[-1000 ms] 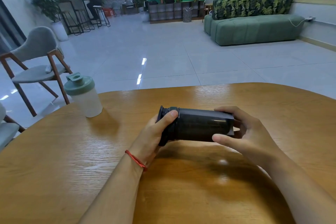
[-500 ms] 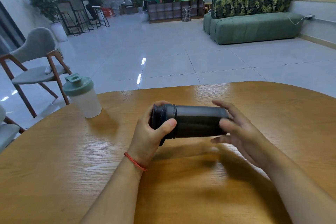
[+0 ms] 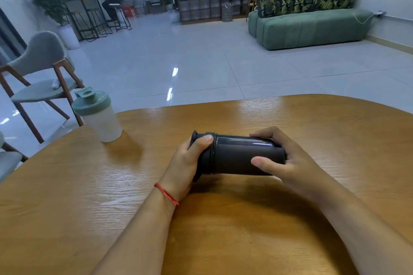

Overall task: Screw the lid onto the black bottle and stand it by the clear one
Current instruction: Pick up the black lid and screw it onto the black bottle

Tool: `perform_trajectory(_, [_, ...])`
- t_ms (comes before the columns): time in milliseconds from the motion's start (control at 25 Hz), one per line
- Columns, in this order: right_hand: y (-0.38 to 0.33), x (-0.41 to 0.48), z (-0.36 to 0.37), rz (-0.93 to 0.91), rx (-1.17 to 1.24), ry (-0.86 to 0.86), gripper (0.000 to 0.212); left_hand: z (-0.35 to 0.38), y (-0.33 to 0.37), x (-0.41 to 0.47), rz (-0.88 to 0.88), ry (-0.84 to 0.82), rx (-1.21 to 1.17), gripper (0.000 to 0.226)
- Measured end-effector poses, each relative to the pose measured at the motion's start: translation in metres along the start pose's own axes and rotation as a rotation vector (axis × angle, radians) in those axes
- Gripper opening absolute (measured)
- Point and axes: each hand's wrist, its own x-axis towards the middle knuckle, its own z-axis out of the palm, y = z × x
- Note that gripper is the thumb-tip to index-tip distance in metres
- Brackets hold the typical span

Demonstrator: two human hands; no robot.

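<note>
The black bottle (image 3: 237,155) lies sideways, held just above the wooden table (image 3: 312,123), its black lid (image 3: 196,140) on the left end. My left hand (image 3: 187,163) wraps around the lid, thumb on top. My right hand (image 3: 288,161) grips the bottle's body and base, fingers over the top and thumb in front. The clear bottle (image 3: 98,116) with a pale green lid stands upright at the table's far left edge, well apart from both hands.
A grey chair with wooden legs (image 3: 42,82) stands left of the table, another chair's seat (image 3: 9,163) at the frame's left edge. Tiled floor lies beyond the table's far edge, with a green sofa (image 3: 312,29) at the back right and people in the distance.
Half a second ago my right hand had loosened with fingers spread off the bottle; now it grips the body again. My left hand keeps hold of the lid.
</note>
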Motion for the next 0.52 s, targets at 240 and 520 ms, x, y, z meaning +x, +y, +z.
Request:
perform_trajectory(240, [0.006, 0.009, 0.003, 0.136, 0.267, -0.034, 0.06, -0.002, -0.002, -0.003, 0.18, 0.005, 0.136, 0.059])
perform_trajectory(520, [0.01, 0.01, 0.001, 0.126, 0.291, -0.055, 0.09, -0.008, 0.005, 0.001, 0.091, 0.027, -0.009, 0.058])
